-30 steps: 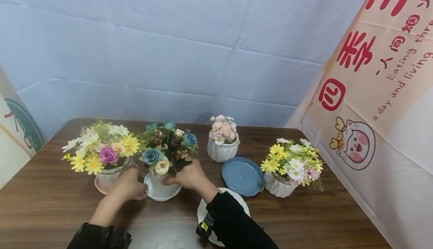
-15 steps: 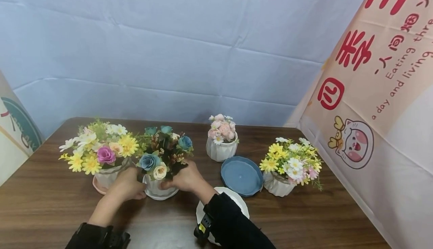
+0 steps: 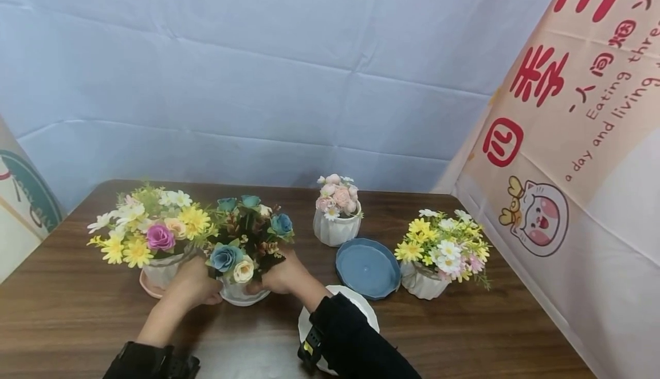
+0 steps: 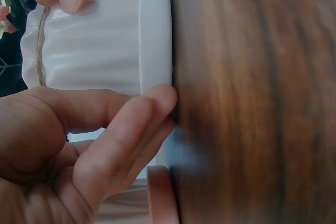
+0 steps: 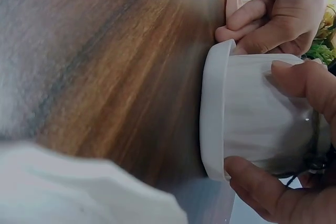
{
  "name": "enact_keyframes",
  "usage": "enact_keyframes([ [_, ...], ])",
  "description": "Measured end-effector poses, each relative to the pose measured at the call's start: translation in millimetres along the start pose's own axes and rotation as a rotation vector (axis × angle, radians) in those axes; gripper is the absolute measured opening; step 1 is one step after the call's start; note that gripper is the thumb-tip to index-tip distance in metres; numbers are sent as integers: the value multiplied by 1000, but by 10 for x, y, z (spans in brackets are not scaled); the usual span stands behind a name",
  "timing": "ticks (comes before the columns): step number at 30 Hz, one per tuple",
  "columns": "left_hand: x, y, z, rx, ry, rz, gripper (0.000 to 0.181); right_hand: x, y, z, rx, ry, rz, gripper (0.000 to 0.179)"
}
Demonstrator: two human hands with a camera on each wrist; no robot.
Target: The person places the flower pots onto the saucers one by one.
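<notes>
A white flowerpot [image 5: 262, 108] with blue and cream artificial flowers [image 3: 246, 236] stands upright in a white saucer [image 3: 246, 300] on the left half of the table. My right hand [image 3: 285, 276] grips this pot from its right side; thumb and fingers show on its wall in the right wrist view. At the saucer's left edge, my left hand [image 3: 192, 283] pinches the rim, thumb inside and fingers outside. Close beside that hand is another white pot [image 3: 164, 273] with yellow, white and purple flowers, set in a pink saucer [image 3: 149, 287].
A white saucer [image 3: 356, 299] lies partly under my right sleeve. Behind it are a blue saucer [image 3: 368, 268] and a white pot of pink flowers [image 3: 337, 227]. To the right stands a white pot [image 3: 425, 283] with yellow and white flowers. Hanging cloth [image 3: 309, 110] borders the table's back.
My right hand has lowered the pot with blue flowers and shifted it slightly left, so it now sits inside the white saucer. My left hand has stayed by the saucer's edge.
</notes>
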State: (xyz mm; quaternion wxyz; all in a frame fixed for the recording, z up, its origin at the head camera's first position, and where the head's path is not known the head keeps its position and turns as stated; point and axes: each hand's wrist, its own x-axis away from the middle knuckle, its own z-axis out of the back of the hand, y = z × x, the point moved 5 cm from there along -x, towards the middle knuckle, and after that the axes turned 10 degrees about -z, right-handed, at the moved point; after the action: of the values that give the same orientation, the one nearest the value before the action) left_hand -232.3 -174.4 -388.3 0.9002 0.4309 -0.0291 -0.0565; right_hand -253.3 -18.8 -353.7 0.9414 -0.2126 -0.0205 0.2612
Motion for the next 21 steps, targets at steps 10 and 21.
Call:
enact_keyframes([
  [10, -13, 14, 16, -39, 2, 12, 15, -31, -5, -1, -34, -29, 9, 76],
  [21, -165, 116, 48, -376, 28, -158, 15, -199, 54, -36, -56, -78, -2, 77],
])
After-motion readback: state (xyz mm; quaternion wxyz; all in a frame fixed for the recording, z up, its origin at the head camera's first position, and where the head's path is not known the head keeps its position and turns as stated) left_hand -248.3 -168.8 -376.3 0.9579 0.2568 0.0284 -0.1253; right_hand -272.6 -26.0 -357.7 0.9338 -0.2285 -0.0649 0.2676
